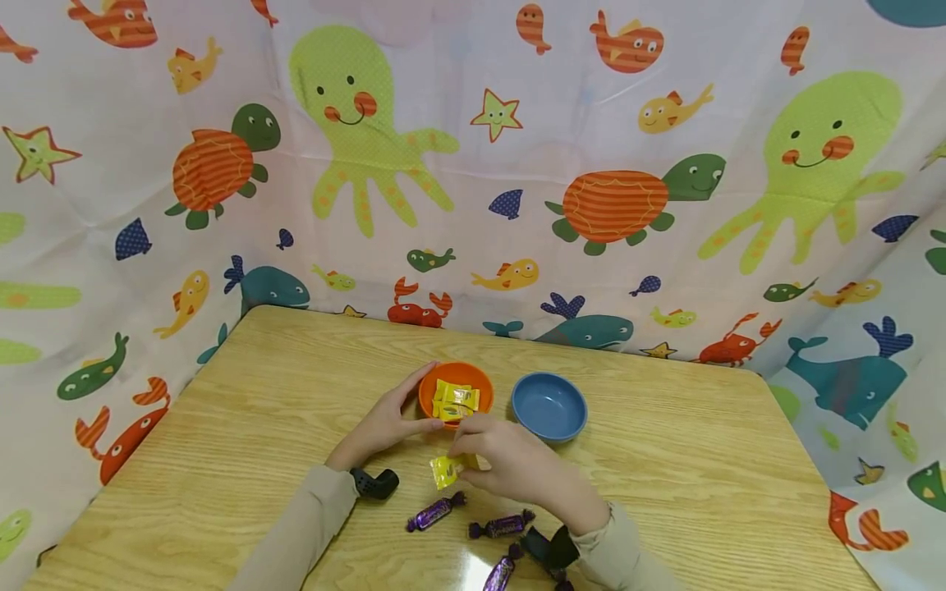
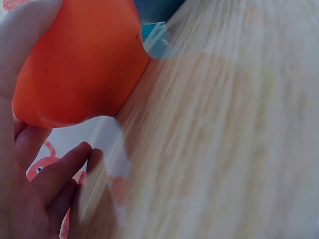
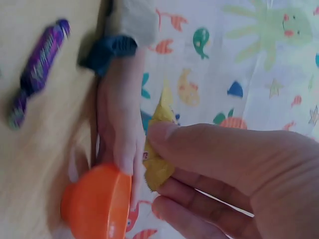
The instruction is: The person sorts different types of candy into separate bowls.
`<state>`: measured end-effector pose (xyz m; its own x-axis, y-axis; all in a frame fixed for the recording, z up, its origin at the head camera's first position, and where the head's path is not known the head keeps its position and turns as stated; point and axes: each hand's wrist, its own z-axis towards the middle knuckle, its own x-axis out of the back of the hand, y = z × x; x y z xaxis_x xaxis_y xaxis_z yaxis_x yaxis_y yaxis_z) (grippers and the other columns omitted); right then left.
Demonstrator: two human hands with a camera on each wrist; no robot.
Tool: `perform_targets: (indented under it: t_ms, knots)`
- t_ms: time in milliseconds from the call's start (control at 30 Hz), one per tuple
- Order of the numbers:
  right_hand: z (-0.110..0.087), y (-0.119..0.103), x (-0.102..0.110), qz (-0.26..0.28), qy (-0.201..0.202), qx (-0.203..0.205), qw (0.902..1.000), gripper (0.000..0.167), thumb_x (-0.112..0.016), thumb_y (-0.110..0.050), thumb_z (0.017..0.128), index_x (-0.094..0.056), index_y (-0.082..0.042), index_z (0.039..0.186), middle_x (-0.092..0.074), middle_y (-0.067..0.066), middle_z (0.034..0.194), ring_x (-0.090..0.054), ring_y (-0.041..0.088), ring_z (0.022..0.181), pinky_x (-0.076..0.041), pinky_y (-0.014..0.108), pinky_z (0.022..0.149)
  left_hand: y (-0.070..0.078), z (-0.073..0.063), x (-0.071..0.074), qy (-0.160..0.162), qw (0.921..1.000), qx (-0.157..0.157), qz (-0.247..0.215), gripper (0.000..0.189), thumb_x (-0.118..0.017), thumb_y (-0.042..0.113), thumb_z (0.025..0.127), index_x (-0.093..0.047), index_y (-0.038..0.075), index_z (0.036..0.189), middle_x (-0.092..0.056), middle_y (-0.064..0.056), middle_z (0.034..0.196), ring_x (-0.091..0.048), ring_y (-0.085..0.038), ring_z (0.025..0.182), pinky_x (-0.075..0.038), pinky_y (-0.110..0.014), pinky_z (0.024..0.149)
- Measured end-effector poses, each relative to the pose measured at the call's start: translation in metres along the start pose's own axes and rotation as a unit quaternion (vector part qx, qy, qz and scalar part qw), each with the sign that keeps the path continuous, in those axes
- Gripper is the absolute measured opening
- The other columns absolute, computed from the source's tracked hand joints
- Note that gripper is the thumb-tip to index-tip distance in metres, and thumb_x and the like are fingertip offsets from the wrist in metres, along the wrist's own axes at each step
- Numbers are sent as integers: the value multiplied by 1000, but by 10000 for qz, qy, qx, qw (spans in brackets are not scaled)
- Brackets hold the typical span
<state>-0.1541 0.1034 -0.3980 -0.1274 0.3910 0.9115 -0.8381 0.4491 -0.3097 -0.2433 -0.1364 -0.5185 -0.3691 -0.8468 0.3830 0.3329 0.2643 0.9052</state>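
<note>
Right hand (image 1: 510,464) pinches yellow-wrapped candy (image 1: 443,472) between thumb and fingers, just nearside of orange bowl (image 1: 482,382). Left hand (image 1: 386,419) grips bowl's left side, thumb at near rim. Blue bowl (image 1: 548,406) beside, right. Tabletop (image 1: 702,460) stretches wide both sides; far edge meets printed curtain (image 1: 458,180).

On the pale wooden worktop (image 1: 687,460), a round orange bowl (image 1: 463,372) was set left of a round blue bowl (image 1: 549,406), slightly apart. Flat yellow wrapped packets (image 1: 456,396) were piled in the orange bowl, which was clasped at its left by the left fingers (image 1: 412,385). Before that bowl, a single packet (image 1: 444,472) was held by the right fingers (image 1: 469,444). Nearer the front, a purple twist-wrapped sweet (image 1: 436,512) was laid left of a second sweet (image 1: 504,526), before which a third sweet (image 1: 501,570) was placed. Behind the worktop, a white printed cloth (image 1: 473,205) was hung.
</note>
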Motion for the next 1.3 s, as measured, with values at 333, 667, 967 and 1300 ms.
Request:
perform_targets:
  t_ms: [333,667,967,1300]
  knots:
    - [25,47,6,500,557,-516,9959,18,-80,-6,83,-76,-5,101,-67,5,98,-64,18,89,-58,35,77,-3,1,2,-31,10000,36,62,92,-78,39,86,-23,29,159,-24,7,162,-21,-20,148,-18,-53,119]
    - [41,82,-20,329,766,-1493,9853,18,-80,-12,85,-77,-5,101,-65,3,94,-60,17,86,-55,33,79,-2,0,0,77,9995,229,211,93,-79,42,84,-24,33,159,-23,8,162,-19,-22,149,-15,-57,118]
    - [45,86,-37,-817,673,-1247,9865,10,-81,-10,81,-77,-10,91,-66,1,89,-61,16,82,-55,29,76,-3,1,-1,38,9999,161,45,93,-79,43,84,-25,32,158,-24,12,161,-19,-17,149,-16,-52,119]
    - [48,79,-36,-947,373,-1512,9832,6,-78,-7,82,-75,-11,82,-58,-2,82,-55,12,71,-53,25,69,0,1,-1,56,9997,235,66,92,-79,41,84,-26,33,158,-24,12,161,-19,-17,149,-17,-52,119]
